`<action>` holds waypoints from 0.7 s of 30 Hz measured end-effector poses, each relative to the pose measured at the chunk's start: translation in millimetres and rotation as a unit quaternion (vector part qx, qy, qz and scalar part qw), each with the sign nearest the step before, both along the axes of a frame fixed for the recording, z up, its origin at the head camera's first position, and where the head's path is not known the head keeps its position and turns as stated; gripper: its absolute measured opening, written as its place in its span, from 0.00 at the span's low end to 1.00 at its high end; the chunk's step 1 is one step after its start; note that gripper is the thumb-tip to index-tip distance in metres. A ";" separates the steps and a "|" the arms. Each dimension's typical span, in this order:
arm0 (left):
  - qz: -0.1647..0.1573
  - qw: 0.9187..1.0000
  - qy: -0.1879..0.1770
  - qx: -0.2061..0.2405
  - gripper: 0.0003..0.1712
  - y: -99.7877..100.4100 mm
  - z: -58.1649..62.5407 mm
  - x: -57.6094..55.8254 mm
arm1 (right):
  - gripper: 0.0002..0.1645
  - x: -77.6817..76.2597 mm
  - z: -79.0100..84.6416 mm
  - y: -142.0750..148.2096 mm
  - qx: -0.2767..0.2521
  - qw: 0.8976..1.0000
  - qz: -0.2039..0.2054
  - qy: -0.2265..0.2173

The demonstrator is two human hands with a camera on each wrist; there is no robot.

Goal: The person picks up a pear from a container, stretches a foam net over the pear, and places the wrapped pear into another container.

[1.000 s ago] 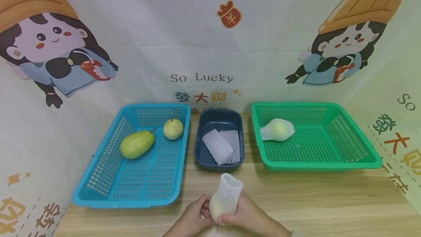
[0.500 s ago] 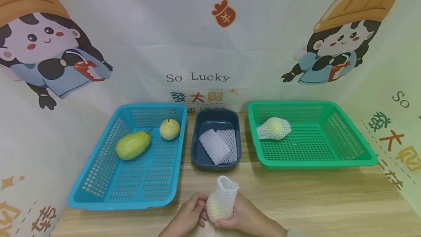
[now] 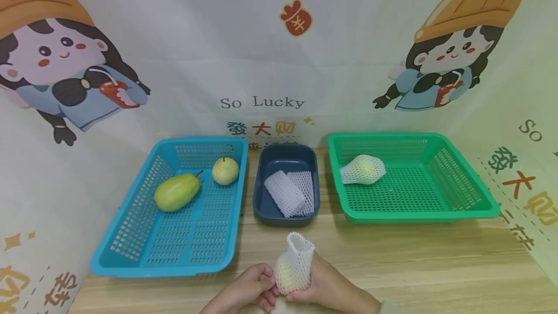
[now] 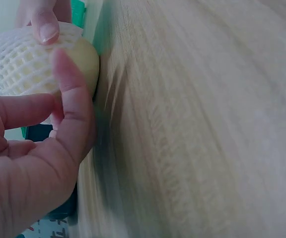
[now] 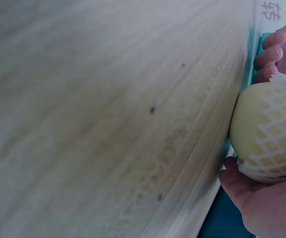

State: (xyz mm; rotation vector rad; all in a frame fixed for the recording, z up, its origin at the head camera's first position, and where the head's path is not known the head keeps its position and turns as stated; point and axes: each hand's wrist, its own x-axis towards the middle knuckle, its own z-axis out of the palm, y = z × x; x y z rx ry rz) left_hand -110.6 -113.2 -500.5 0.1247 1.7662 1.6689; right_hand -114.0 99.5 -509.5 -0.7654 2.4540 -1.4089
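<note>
1. With right grip (image 3: 322,282), holding a pale yellow fruit (image 5: 247,121) from its three o'clock side, with fingers and thumb curled round it.
2. With left grip (image 3: 253,285), at the fruit's nine o'clock side, with fingers bent and tips close against it; unable to tell whether pinching the white net (image 3: 301,254) there or only touching.
3. Covered over much of its body by the net, with the mouth gaping toward one o'clock; bare at the end nearest the desk (image 3: 414,265).
4. Placed near six o'clock in the head view; unable to tell whether touching the desk.
5. At ten o'clock from the fruit, a blue basket (image 3: 165,271) with a papaya (image 3: 176,193) and, at the papaya's two o'clock, a pear (image 3: 225,172).
6. At twelve o'clock, a navy tub (image 3: 285,222) with two overlapping flat nets (image 3: 285,193).
7. At two o'clock, a green basket (image 3: 414,216) with a wrapped fruit (image 3: 368,169) beside its nine o'clock wall.
</note>
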 end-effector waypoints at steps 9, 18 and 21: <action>-0.007 0.992 0.088 -0.093 0.05 7.7 -1.6 -1.3 | 0.54 0.8 -2.0 2.7 0.030 0.999 -0.023 0.007; -0.026 0.987 0.108 -0.119 0.05 5.7 1.7 -3.7 | 0.58 1.7 7.0 12.4 0.075 0.997 0.006 0.005; -0.032 0.986 0.109 -0.120 0.05 5.0 3.7 -4.0 | 0.58 -2.0 18.3 24.0 0.083 0.996 0.034 -0.025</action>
